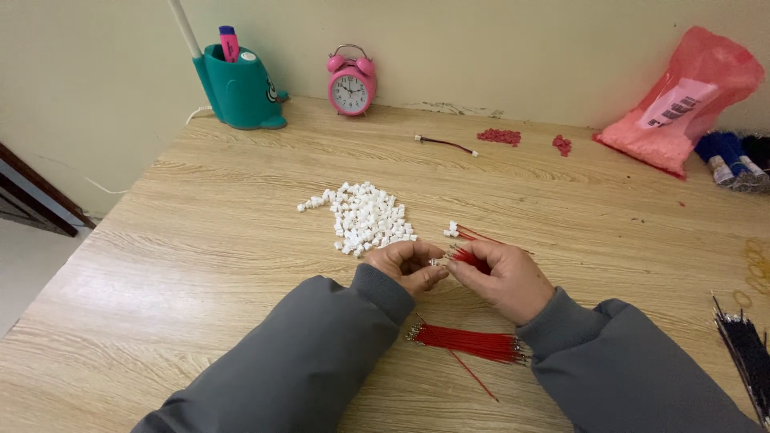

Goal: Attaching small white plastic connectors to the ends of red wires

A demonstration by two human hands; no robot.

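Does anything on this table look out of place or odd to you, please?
Little stands out. One loose red wire lies askew, apart from the red wire bundle near the sleeves. A few white connectors have strayed from the white pile. Nothing looks spilled or damaged.

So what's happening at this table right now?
A person in a grey jacket holds their left hand and right hand together over a wooden table, pinching a small white plug and some red wires. A pile of white plugs lies just beyond, and a bundle of red wires nearer their body.
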